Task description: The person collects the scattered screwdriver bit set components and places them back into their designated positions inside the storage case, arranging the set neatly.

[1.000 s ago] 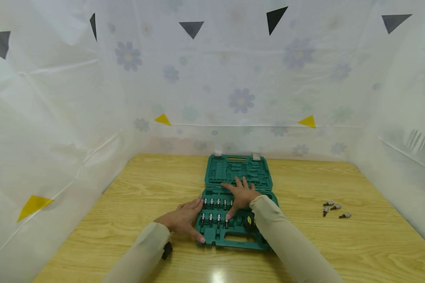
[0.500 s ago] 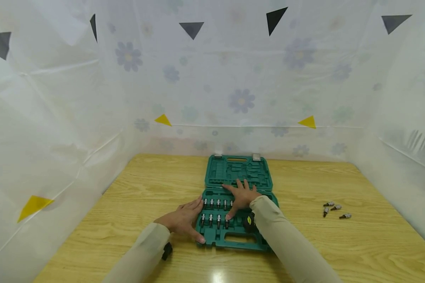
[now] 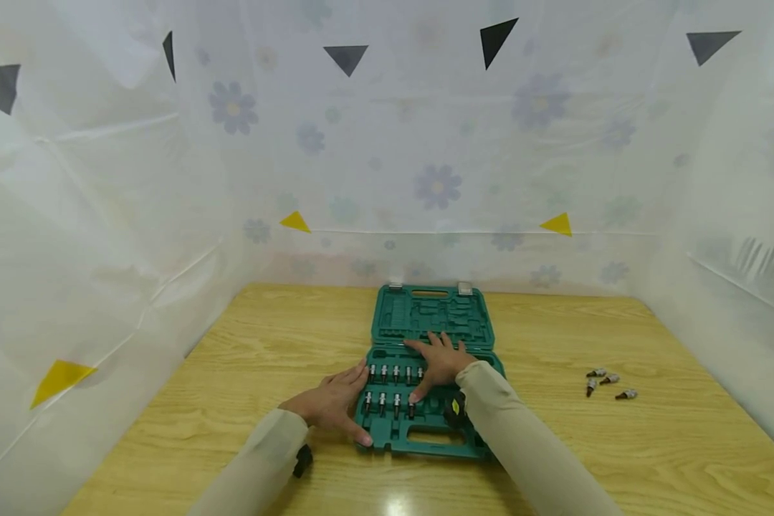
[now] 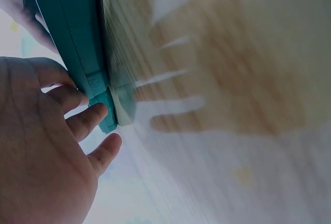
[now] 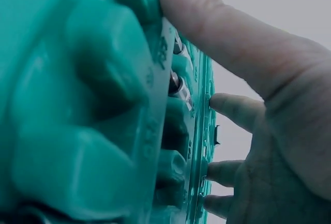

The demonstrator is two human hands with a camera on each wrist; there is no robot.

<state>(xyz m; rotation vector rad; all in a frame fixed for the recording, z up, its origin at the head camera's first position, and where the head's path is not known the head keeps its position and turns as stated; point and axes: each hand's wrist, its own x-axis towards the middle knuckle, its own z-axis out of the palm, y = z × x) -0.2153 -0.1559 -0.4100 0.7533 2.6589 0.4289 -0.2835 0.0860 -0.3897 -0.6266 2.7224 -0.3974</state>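
We see a green socket case (image 3: 435, 450) lying open on a wooden desk (image 3: 284, 322); the left hand (image 3: 335, 401), grip spread, touches its left edge; the right hand (image 3: 443, 362), grip also spread, lies across it, thumb over a bit socket (image 3: 412, 411) in the near row; four loose bit sockets (image 3: 609, 379) lie well to the right.

Case (image 3: 382, 428): green moulded plastic, smooth, soft sheen on its rounded ribs up close. Latch (image 3: 465, 289), toward the worktop's back edge: bright metal. Seated bits (image 3: 396, 403): shiny silvery metal collars, darker ends. Loose bits (image 3: 626, 395) toward the worktop's right edge: same look. Worktop (image 3: 297, 315): wood grain, smooth, glossy; glare toward front edge. Sleeve (image 3: 535, 437): matt cloth, lightly wrinkled. Sheeting (image 3: 374, 115) beyond the back edge: translucent plastic, creased.
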